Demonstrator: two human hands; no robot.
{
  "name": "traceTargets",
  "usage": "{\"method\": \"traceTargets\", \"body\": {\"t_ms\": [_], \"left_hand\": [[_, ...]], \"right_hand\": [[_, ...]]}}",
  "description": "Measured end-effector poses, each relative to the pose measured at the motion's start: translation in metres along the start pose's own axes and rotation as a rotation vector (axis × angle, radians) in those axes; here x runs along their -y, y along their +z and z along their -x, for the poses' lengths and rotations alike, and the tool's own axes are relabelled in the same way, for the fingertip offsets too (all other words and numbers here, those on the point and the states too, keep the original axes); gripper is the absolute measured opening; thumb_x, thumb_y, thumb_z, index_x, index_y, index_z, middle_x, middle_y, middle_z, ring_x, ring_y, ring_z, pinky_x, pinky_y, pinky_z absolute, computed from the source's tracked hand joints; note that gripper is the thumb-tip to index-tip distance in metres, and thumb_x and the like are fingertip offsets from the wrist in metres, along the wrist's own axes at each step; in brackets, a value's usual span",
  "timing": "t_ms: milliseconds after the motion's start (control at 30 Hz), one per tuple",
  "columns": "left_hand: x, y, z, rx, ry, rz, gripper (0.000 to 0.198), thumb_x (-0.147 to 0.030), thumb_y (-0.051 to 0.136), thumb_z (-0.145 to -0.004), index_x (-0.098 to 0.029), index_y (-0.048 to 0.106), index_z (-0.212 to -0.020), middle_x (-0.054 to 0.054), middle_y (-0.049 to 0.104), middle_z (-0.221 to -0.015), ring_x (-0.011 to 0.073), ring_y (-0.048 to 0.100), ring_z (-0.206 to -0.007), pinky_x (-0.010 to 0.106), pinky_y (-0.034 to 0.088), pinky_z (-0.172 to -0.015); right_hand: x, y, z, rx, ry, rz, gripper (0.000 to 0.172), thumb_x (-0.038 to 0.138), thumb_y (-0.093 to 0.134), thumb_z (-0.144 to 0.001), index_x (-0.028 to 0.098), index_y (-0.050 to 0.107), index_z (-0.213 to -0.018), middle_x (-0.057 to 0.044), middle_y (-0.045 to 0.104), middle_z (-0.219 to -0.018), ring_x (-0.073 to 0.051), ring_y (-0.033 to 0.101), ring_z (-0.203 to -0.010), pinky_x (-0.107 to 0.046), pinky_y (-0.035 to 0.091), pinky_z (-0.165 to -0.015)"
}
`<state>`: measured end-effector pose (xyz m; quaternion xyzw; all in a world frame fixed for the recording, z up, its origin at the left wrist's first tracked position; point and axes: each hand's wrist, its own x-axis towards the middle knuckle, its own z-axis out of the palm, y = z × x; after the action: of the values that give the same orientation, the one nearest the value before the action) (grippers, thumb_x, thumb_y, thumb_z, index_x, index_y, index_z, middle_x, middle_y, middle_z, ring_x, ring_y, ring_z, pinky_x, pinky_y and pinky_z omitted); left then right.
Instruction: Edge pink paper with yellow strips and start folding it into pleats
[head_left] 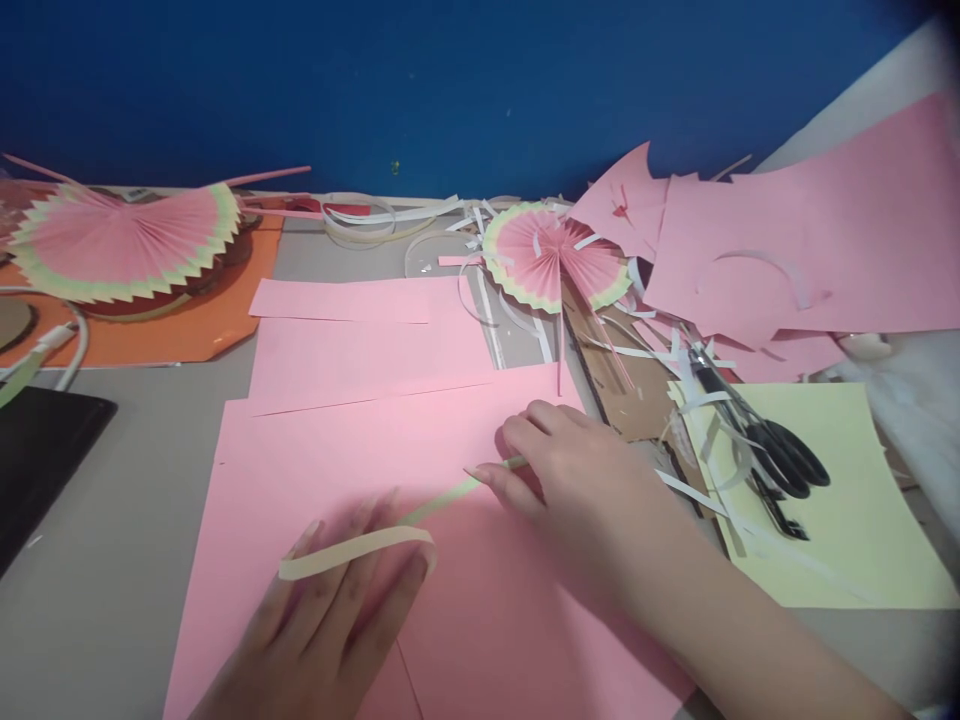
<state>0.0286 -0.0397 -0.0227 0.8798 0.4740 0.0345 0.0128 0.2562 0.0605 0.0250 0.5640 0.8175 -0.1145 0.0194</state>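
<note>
A narrow pale green paper strip (442, 500) slants across a large pink paper sheet (300, 450). My right hand (562, 470) pinches the strip's far end between thumb and fingers, close to the sheet. Lower left, my left hand (330, 600) lies with its fingers stretched out over the pink paper. The loose part of the strip curls back past the left thumb and runs over those fingers. Whether the left thumb presses on the strip, I cannot tell. Behind the large sheet are more pink paper pieces (367, 350).
Pleated pink paper fans with green-yellow edges (127, 240) sit back left and, as another fan (532, 250), back centre. Black-handled scissors (787, 455) rest on pale green sheets (862, 520) at right. Pink offcuts (810, 220), cardboard (630, 390) and a black device (45, 460) lie around.
</note>
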Motion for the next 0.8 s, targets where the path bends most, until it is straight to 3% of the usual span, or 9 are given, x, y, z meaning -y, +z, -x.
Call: {"method": "traceTargets", "body": {"t_ms": [200, 333, 400, 467, 533, 633, 800], "left_hand": [[0.000, 0.003, 0.003, -0.053, 0.025, -0.017, 0.069, -0.031, 0.039, -0.087, -0.025, 0.004, -0.146, 0.010, 0.055, -0.128, 0.0311, 0.042, -0.120, 0.049, 0.018, -0.105], [-0.001, -0.001, -0.002, -0.199, 0.082, 0.044, 0.063, -0.040, 0.036, -0.089, -0.024, 0.014, -0.145, 0.012, 0.025, -0.149, 0.0357, 0.019, -0.135, 0.055, 0.014, -0.106], [0.001, -0.002, -0.004, -0.226, 0.133, 0.057, 0.061, -0.039, 0.034, -0.090, -0.023, 0.016, -0.145, 0.008, 0.012, -0.153, 0.0322, 0.013, -0.138, 0.052, 0.008, -0.109], [0.003, -0.002, -0.005, -0.207, 0.196, 0.050, 0.059, -0.036, 0.034, -0.091, -0.021, 0.017, -0.145, 0.005, 0.017, -0.152, 0.0256, 0.010, -0.139, 0.045, 0.002, -0.111], [0.005, -0.001, -0.005, -0.125, 0.232, 0.049, 0.058, -0.035, 0.038, -0.089, -0.021, 0.023, -0.144, 0.003, 0.036, -0.145, 0.0206, 0.014, -0.137, 0.038, -0.001, -0.112], [0.006, 0.000, -0.004, -0.034, 0.219, 0.039, 0.055, -0.039, 0.046, -0.086, -0.023, 0.036, -0.137, 0.001, 0.056, -0.128, 0.0210, 0.029, -0.126, 0.036, -0.002, -0.112], [0.007, 0.002, -0.003, -0.051, 0.267, -0.019, 0.053, -0.032, 0.048, -0.082, -0.018, 0.042, -0.133, 0.006, 0.051, -0.131, 0.0257, 0.036, -0.118, 0.041, 0.002, -0.111]], "right_hand": [[-0.007, -0.002, 0.000, 0.008, -0.028, -0.117, 0.023, 0.023, 0.043, -0.091, 0.019, 0.052, -0.071, 0.000, 0.052, -0.072, -0.016, 0.049, -0.070, -0.029, 0.035, -0.062], [0.001, -0.003, -0.002, 0.069, -0.099, -0.174, 0.021, 0.022, 0.042, -0.092, 0.018, 0.056, -0.077, -0.003, 0.055, -0.081, -0.017, 0.050, -0.078, -0.033, 0.036, -0.074], [0.006, -0.002, -0.003, 0.093, -0.156, -0.177, 0.022, 0.021, 0.040, -0.093, 0.018, 0.057, -0.079, -0.005, 0.056, -0.085, -0.018, 0.050, -0.082, -0.035, 0.035, -0.078], [0.010, 0.000, -0.005, 0.103, -0.222, -0.180, 0.024, 0.020, 0.038, -0.094, 0.018, 0.058, -0.079, -0.005, 0.056, -0.087, -0.018, 0.049, -0.083, -0.035, 0.034, -0.078], [0.011, 0.003, -0.006, 0.101, -0.266, -0.184, 0.025, 0.020, 0.038, -0.093, 0.018, 0.058, -0.078, -0.005, 0.056, -0.085, -0.018, 0.049, -0.082, -0.034, 0.033, -0.076], [0.009, 0.006, -0.006, 0.042, -0.246, -0.174, 0.024, 0.020, 0.039, -0.092, 0.018, 0.058, -0.078, -0.005, 0.057, -0.082, -0.017, 0.049, -0.079, -0.034, 0.031, -0.076], [0.010, 0.009, -0.005, -0.047, -0.178, -0.175, 0.020, 0.021, 0.045, -0.089, 0.017, 0.058, -0.074, -0.002, 0.058, -0.075, -0.016, 0.050, -0.074, -0.034, 0.029, -0.076]]}}
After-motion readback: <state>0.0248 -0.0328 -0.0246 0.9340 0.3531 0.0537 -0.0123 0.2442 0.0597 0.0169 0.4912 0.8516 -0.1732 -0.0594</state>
